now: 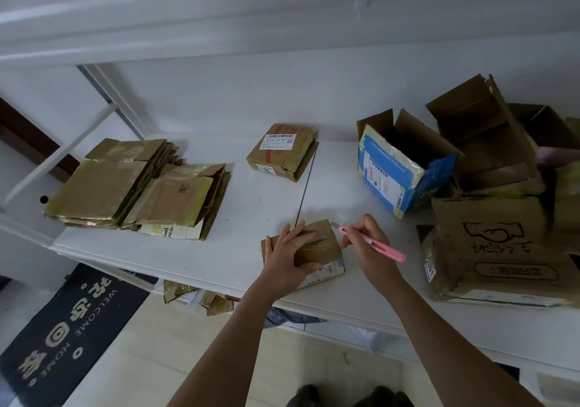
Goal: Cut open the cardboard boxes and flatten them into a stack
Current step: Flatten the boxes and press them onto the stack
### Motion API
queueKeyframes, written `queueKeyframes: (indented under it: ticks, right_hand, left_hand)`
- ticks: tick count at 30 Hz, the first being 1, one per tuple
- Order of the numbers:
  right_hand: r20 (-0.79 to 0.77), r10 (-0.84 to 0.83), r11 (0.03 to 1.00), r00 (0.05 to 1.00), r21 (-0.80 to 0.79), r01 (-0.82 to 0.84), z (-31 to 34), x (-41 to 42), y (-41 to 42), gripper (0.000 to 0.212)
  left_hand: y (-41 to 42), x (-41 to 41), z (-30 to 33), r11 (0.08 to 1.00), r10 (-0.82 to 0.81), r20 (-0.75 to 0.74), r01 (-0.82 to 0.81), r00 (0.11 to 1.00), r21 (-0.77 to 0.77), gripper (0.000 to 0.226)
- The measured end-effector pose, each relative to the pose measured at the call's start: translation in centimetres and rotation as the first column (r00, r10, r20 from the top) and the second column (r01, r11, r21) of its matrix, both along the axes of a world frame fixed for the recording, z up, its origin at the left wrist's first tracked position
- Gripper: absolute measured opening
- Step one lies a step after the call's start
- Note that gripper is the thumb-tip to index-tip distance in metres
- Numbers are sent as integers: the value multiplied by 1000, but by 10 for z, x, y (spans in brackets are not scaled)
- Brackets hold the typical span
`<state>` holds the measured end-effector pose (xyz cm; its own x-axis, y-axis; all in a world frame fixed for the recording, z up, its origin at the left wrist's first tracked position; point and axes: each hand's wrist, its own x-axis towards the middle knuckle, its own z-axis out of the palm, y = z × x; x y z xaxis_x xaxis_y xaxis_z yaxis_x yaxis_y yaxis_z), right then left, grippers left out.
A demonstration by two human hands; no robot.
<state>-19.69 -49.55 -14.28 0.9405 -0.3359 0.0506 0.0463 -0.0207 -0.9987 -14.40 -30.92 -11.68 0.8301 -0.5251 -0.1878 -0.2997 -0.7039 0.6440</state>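
The far-right edge of the view is cutting off a heap of opened cardboard boxes [489, 143], so their full number is hard to make out. The printing on the shipping labels is too small to read. Under the white table [194, 249], scraps of cardboard [201, 297] are lying partly hidden by the tabletop edge, and dark shoes [348, 397] are showing at the bottom edge of the view.

On the left of the table, a stack of flattened boxes [138, 190] is lying, taped and overlapping. Toward the back, near the middle, a sealed flat box [282, 151] with a white label is sitting alone. To its right, a blue and white box [405, 168] is standing open, tilted, just beside a large brown box [499, 249] with a drawing on its side. A dark welcome mat [62, 334] is lying on the floor at lower left.

Near the table's front edge, a small taped box [320, 249] is lying flat. The left hand [290, 251] is resting on top of it, fingers straight and spread, pressing it down and covering its left half. The right hand [368, 238] is just beside the box's right end, fingers curled round a pink utility knife [372, 243], gripping it like a pen. The knife's blade tip is pointing at the box's far right corner; whether it is touching the cardboard is unclear.
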Motion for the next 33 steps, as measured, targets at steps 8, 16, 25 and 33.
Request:
queueKeyframes:
  ticks: [8,16,25,33]
  right_hand:
    - [-87,128,991,988,-23,-130,-5,-12,-11,19]
    - [4,84,996,996,1,-84,1,-44,-6,21]
    - [6,21,1000,1000,-1,-21,4,-8,-7,15]
    - [-26,63,998,998,-25,-64,-2,-4,-9,16]
  left_hand:
    - [-1,2,-3,999,-14,4,14,1000,36,66]
    - [-2,2,1,999,-12,-6,12,1000,38,67]
    - [-1,-1,7,1000,-15,-14,15,1000,22,66]
    - [-2,0,7,1000,-8,-27,8,1000,13,66]
